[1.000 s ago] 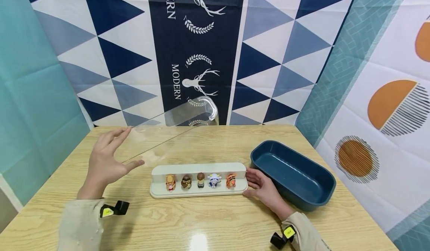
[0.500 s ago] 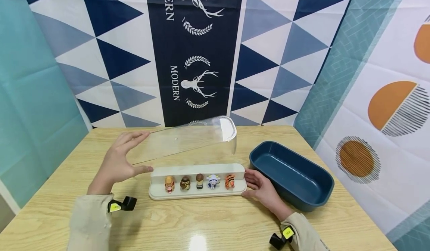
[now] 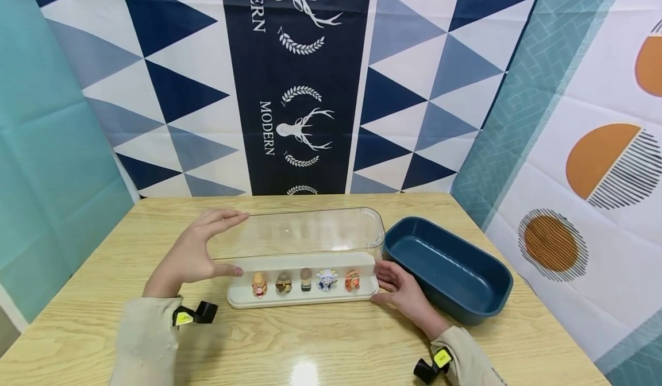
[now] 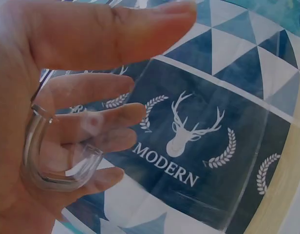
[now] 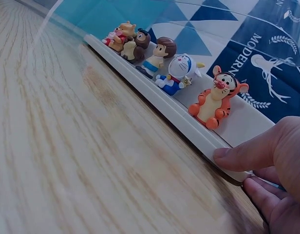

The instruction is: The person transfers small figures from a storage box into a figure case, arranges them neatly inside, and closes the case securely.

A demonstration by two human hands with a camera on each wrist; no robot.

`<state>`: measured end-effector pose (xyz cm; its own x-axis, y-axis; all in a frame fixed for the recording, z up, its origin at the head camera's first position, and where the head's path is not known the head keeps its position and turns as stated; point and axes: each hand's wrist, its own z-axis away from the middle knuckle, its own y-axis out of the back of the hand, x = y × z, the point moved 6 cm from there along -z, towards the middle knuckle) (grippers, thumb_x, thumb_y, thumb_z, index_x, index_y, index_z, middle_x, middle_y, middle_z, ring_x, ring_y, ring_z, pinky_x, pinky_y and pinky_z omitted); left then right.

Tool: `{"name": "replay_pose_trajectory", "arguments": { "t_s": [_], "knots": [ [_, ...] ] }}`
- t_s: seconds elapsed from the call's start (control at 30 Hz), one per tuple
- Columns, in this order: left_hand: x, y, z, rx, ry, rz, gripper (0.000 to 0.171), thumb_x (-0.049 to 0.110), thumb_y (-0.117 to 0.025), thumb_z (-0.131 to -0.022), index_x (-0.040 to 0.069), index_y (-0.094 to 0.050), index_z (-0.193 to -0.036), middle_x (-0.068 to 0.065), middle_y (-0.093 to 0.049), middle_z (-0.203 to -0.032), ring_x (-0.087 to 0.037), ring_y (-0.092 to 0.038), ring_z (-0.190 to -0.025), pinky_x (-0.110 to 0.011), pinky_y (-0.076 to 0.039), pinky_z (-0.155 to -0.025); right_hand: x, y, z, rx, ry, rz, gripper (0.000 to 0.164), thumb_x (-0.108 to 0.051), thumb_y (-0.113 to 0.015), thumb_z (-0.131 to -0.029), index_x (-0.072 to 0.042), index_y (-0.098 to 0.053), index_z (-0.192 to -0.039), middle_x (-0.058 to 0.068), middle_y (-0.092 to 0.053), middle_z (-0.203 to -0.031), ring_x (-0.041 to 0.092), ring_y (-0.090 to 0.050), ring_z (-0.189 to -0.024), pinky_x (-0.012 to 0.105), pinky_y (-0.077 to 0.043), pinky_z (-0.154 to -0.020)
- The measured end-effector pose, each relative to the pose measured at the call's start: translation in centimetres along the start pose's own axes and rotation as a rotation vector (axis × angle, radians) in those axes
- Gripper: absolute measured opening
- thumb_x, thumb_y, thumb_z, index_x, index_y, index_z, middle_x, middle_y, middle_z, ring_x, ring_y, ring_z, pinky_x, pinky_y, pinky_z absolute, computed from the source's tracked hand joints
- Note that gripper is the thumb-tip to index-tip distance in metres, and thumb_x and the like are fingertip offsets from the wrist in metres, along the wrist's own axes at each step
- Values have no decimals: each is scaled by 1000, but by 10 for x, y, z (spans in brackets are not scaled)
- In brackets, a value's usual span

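Observation:
My left hand holds the left end of a long clear plastic cover between thumb and fingers. The cover hangs, slightly tilted, above and just behind a white stepped display base, its near edge overlapping the base in the head view. A row of several small figurines stands on that base, with an orange striped tiger at the right end and a blue-and-white cat beside it. At the base's right end my right hand grips the corner, thumb on the front edge. The cover's rounded end shows against the left palm.
A dark blue rectangular tub stands on the wooden table just right of the right hand, close to the base. Patterned cloth hangs behind the table and along both sides.
My left hand has moved right and brought the clear cover down from a steep tilt to nearly level over the base. The right hand and base stay in place.

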<state>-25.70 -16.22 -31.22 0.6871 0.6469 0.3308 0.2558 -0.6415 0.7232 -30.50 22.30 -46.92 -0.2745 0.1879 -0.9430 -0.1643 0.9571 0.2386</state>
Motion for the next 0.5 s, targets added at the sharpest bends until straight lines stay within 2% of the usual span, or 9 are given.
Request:
{"name": "replay_pose_trajectory", "arguments": {
  "t_s": [0.07,0.13,0.23,0.3,0.43,0.5],
  "knots": [
    [-2,-4,-2,-31,26,13,89,14,-96,-55,8,-61,-136,-14,-56,-135,-37,-45,-128,-69,-40,-98,0,0,0,4,5,12,71,16,-79,-72,11,-49,-136,29,-59,-128,17,-60,-114,23,-53,-94],
    [-3,-7,-4,-56,41,31,89,15,-96,-55,8,-61,-137,-14,-56,-136,-38,-45,-129,-69,-39,-100,-1,0,0,7,2,18,60,16,-79,-71,11,-54,-125,28,-59,-129,12,-60,-112,23,-53,-93],
    [-6,-14,-7,-82,55,53,90,16,-96,-55,8,-60,-137,-14,-56,-136,-38,-46,-128,-68,-38,-101,-1,-1,1,5,-6,21,49,16,-79,-72,10,-55,-114,27,-57,-134,11,-59,-115,23,-53,-93],
    [-9,-18,-8,-93,67,67,90,16,-96,-55,8,-60,-138,-13,-56,-137,-38,-46,-129,-67,-38,-102,-1,-1,0,6,-10,23,50,16,-79,-72,10,-55,-116,27,-56,-135,14,-59,-117,23,-52,-94],
    [-17,-24,-8,-116,98,61,90,19,-95,-57,9,-59,-139,-14,-55,-138,-39,-46,-129,-68,-37,-103,0,0,-1,8,-4,24,71,16,-78,-74,10,-49,-138,28,-57,-132,25,-57,-120,26,-52,-97],
    [-21,-27,-7,-129,114,51,90,22,-96,-57,8,-59,-139,-15,-55,-138,-40,-46,-129,-69,-36,-103,0,0,-1,3,18,19,72,15,-78,-73,11,-47,-138,29,-57,-130,28,-57,-120,28,-52,-97]
  ]
}}
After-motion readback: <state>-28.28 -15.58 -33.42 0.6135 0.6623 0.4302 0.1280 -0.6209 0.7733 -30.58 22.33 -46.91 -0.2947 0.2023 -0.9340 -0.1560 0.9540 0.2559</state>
